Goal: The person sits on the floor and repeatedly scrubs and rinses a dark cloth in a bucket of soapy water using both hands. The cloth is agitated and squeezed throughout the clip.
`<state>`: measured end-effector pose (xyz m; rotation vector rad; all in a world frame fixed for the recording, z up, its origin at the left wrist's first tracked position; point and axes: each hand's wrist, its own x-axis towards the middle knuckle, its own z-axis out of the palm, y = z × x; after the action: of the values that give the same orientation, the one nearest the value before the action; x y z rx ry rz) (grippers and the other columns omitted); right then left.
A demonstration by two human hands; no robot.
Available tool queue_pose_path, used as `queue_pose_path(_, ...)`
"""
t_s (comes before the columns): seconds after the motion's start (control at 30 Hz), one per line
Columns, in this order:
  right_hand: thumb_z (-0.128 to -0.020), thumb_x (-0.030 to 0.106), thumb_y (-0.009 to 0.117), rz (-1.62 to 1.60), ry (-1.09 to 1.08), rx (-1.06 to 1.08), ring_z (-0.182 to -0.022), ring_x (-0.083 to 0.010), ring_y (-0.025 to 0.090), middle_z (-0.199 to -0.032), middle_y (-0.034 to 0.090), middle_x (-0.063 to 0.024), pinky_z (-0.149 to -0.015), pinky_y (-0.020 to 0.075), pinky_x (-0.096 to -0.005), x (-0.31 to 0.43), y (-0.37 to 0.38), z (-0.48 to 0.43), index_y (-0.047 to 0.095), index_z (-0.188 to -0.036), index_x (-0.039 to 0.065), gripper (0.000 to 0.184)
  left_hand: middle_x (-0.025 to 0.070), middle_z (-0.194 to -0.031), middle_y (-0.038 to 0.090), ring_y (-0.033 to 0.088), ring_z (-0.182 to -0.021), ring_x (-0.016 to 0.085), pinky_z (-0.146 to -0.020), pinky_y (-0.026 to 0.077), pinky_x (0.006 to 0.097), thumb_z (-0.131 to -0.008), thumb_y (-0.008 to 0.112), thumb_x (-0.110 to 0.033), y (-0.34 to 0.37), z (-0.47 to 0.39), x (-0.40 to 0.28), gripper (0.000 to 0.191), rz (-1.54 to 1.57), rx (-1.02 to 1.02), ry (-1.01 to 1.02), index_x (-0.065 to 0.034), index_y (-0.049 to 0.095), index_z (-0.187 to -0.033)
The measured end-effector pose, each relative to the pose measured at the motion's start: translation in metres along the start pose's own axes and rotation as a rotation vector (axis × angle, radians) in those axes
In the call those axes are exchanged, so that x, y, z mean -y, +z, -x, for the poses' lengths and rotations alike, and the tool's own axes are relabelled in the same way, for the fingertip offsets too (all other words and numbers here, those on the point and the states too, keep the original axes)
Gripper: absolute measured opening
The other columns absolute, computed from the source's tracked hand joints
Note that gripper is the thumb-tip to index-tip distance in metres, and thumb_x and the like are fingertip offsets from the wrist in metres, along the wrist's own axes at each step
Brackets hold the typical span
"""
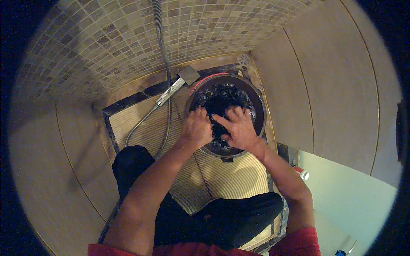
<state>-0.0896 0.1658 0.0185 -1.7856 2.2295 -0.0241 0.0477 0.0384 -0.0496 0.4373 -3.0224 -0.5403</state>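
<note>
A round dark basin [261, 118] stands in front of me, holding dark, wet-looking contents [221, 96] with whitish foam or glints on them. Whether these are cloth in water is hard to make out. My left hand [197, 128] is over the basin's left side, its fingers bent down toward the dark contents. What lies under those fingers is hidden. Over the right half is my right hand [239, 128], fingers spread, with one finger reaching left toward the other hand. No held object shows in it.
Left of the basin, a chrome hand shower [173, 91] lies with its metal hose [128, 136] looping over the ribbed floor [237, 176]. Mosaic tile [205, 28] rises behind. A red-and-white bottle [301, 172] lies at right beside a pale green panel [346, 192]. A round drain cover [243, 60] sits in the far corner.
</note>
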Motion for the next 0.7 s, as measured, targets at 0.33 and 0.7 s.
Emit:
queue_pose_path(0.33, -0.065, 0.047, 0.085, -0.162, 0.297, 0.188, -0.131, -0.0494, 0.042, -0.148, 0.04, -0.0249, -0.105, 0.038, -0.0641, -0.038, 0.06, -0.04, 0.033, -0.155, 0.03, 0.105, 0.0235, -0.121, 0.061, 0.056, -0.119, 0.037, -0.098, 0.047, 0.0479, -0.079, 0.061, -0.021, 0.008, 0.006, 0.003, 0.045, -0.016, -0.108, 0.033, 0.0041, 0.066, -0.117)
queue_pose_path(0.7, -0.083, 0.044, 0.069, -0.059, 0.434, 0.107, -0.123, -0.0368, 0.056, -0.128, 0.062, -0.018, -0.105, 0.0408, -0.0558, -0.055, 0.136, -0.049, 0.055, -0.141, 0.016, 0.065, 0.0283, -0.127, 0.059, 0.055, -0.123, 0.041, -0.099, 0.047, 0.0489, -0.077, 0.067, -0.022, -0.004, 0.004, 0.003, 0.05, -0.01, -0.058, 0.054, 0.0015, 0.065, -0.121)
